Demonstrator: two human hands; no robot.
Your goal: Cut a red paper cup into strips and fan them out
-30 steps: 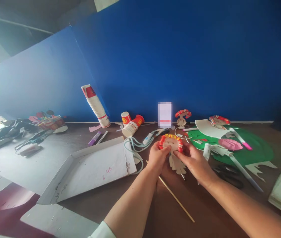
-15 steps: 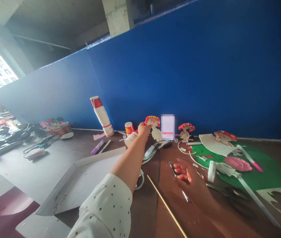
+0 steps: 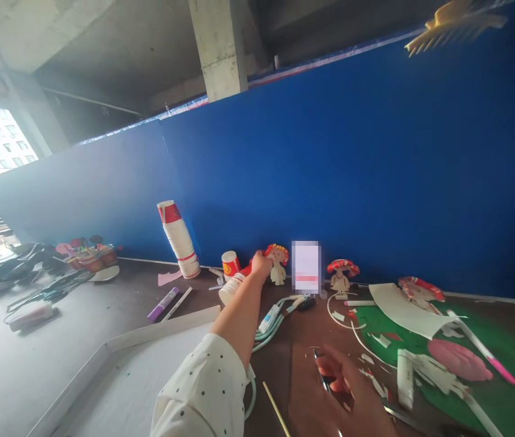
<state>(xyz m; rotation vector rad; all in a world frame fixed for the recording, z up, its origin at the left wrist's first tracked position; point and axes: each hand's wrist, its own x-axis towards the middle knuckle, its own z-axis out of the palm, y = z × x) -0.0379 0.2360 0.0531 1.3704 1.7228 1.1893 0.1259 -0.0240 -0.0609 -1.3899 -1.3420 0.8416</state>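
Note:
My left hand point(image 3: 262, 262) reaches to the back of the table, fingers closed on the edge of a pale doll cutout point(image 3: 278, 273) with a red and yellow frilled headpiece. The cutout is upright near the blue wall. Low at the front, my right hand point(image 3: 346, 379) has loosely curled fingers, a little blurred, with a gap at the palm. A dark pen point(image 3: 319, 363) lies at its fingertips, partly hidden by them; I see no firm grip on it. Another doll cutout point(image 3: 340, 283) with a red headpiece stands farther right.
A tall paper cup stack point(image 3: 179, 243) and more red cups point(image 3: 230, 265) stand at the back. At left lie a white tray point(image 3: 161, 325) and a purple marker point(image 3: 162, 304). A cable point(image 3: 270, 318), a wooden stick point(image 3: 275, 408) and a green sheet point(image 3: 512, 358) with scraps surround the hands.
The view has tilted up, so the table sits lower in the picture. My left hand keeps its hold on the cutout's edge. My right hand's fingers look more curled.

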